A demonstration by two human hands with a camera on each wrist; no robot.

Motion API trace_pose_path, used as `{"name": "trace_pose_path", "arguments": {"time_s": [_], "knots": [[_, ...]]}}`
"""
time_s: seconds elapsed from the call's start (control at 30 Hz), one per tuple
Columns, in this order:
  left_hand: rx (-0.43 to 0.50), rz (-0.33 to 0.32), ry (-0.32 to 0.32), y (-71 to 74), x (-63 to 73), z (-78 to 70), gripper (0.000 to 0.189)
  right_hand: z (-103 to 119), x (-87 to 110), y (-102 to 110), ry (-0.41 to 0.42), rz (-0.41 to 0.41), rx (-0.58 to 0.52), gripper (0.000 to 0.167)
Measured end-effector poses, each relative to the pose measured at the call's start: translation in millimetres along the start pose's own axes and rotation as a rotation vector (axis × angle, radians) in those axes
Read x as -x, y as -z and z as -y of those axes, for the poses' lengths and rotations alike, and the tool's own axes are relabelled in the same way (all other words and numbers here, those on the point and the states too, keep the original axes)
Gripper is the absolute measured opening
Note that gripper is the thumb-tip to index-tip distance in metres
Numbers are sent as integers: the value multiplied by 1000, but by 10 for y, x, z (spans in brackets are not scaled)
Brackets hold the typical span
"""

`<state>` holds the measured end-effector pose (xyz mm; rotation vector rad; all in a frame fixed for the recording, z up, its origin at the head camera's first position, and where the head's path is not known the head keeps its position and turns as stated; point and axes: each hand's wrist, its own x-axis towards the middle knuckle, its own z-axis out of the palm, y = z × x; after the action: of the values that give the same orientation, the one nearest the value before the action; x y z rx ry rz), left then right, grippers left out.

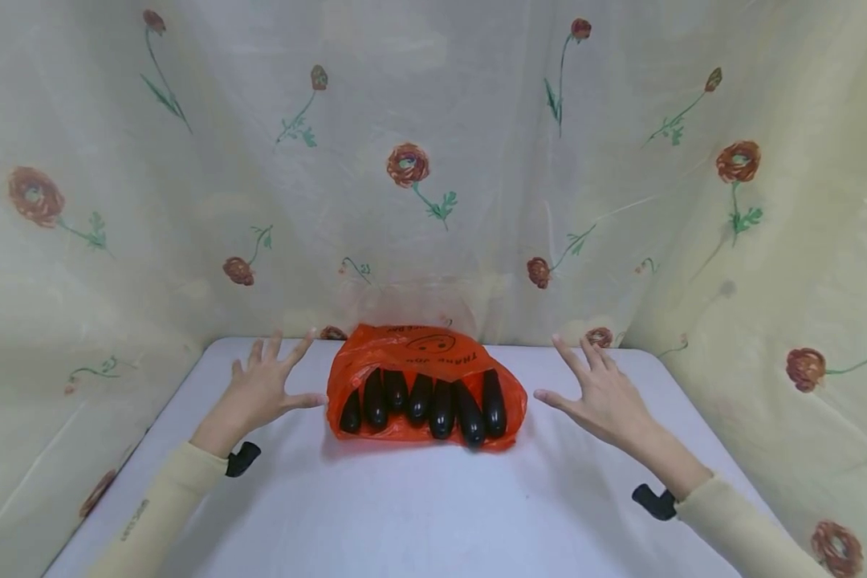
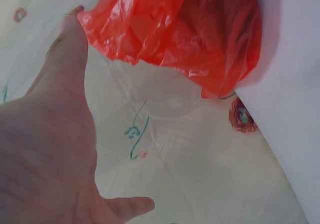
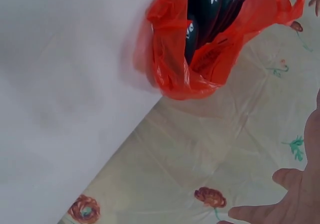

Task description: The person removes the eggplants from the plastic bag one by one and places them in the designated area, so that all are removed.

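A red plastic bag point(image 1: 433, 349) printed with a smiling face lies at the back middle of the table, its mouth facing me. Inside its mouth, several dark, glossy eggplants point(image 1: 442, 409) lie side by side. My left hand point(image 1: 260, 389) hovers left of the bag with its fingers spread, holding nothing. On the other side, my right hand point(image 1: 607, 397) is also spread and holds nothing, its thumb pointing toward the bag. In the left wrist view the bag's side point(image 2: 200, 34) shows beyond the thumb. The right wrist view shows eggplants point(image 3: 205, 14) within the bag.
The white table point(image 1: 419, 514) reaches back to a hanging cloth point(image 1: 477, 217) with printed flowers, which encloses the sides too. A black strap piece shows at the left wrist point(image 1: 242, 459) and another at the right wrist point(image 1: 653, 502).
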<state>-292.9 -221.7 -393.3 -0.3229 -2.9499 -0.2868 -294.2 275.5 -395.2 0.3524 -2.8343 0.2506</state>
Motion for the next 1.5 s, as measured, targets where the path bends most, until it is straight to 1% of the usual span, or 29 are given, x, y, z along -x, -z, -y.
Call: {"name": "trace_pose_path", "arguments": {"time_s": [0.23,0.37,0.47,0.57,0.7,0.83,0.93,1.07,1.2,1.33,1.43,1.5], "knots": [[49,26,12,-80,73,-57,109,56,70,-60,-17,23,-19,95],[56,44,2,-150,134,-106,107,88,134,-127,-17,24,-46,92],[65,43,-9,-214,171,-148,104,121,185,-181,-7,11,-58,90],[68,22,-21,-279,192,-180,100,163,225,-225,-10,10,-81,90],[75,8,-25,-346,228,-202,94,226,262,-264,-37,35,-129,90],[85,-6,-47,-373,286,-244,88,281,299,-298,-54,43,-163,89],[81,-38,-77,-386,326,-295,84,305,324,-329,-55,27,-181,86],[65,-77,-108,-406,375,-364,79,335,352,-372,-39,-5,-207,79],[48,-104,-146,-427,415,-413,72,368,373,-418,-25,-21,-233,75],[6,-135,-186,-449,431,-445,63,400,391,-459,-15,-38,-275,70],[-31,-152,-213,-473,428,-461,57,423,404,-490,-7,-53,-299,65],[-52,-141,-219,-488,421,-479,56,433,410,-518,3,-57,-312,62]]}}
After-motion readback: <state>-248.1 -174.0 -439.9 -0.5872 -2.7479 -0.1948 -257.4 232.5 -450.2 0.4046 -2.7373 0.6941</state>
